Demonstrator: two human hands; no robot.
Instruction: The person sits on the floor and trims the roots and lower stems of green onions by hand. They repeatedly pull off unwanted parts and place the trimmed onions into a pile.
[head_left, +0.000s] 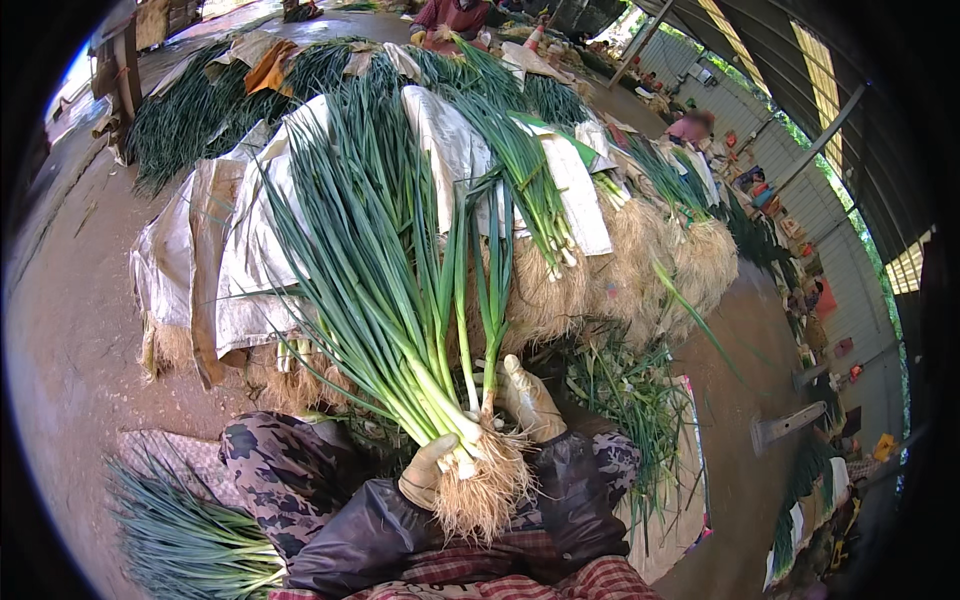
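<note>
My left hand (426, 471), in a dirty pale glove, grips the white stem ends of a large bunch of green onions (382, 315) above my lap. The bunch's long green leaves fan up and away from me, and its tangled brown roots (484, 487) hang toward me. On the bunch's right side, my right hand (527, 401), also gloved, is closed around a few stems, thumb pointing up; its fingers are partly hidden behind them. Dark sleeves cover both forearms.
Ahead lies a long heap of rooted onions (540, 292) partly draped with white sacks (259, 247). More onions (199, 532) lie at my left knee. Loose leaf trimmings (630, 405) cover a mat (675, 517) on the right. Beyond the heap is a person (450, 19); others sit farther right.
</note>
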